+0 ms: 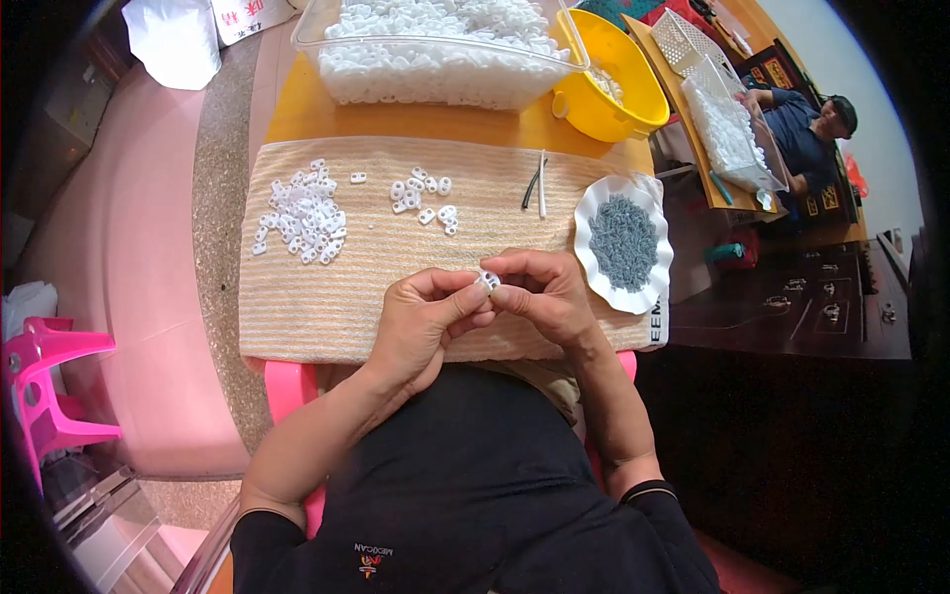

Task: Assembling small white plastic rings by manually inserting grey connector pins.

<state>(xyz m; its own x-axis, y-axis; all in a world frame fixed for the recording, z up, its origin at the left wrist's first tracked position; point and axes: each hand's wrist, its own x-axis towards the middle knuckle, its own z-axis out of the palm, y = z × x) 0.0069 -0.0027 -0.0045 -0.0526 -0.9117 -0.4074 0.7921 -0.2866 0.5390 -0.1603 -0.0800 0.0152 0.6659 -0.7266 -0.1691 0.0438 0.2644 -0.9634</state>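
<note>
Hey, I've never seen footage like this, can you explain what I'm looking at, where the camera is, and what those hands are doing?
There is no machine here: these are a person's own bare hands, filmed by a wide-angle camera worn on the head and looking down, so straight edges bend near the rim. The left hand and right hand meet over a striped cloth and pinch a small white plastic piece between them. On the cloth lie a pile of white pieces, a smaller scatter of white pieces, and two thin sticks. A scalloped white dish holds small grey parts. Behind stand a clear bin of white pieces and a yellow bowl. Another person sits at the far right.
</note>
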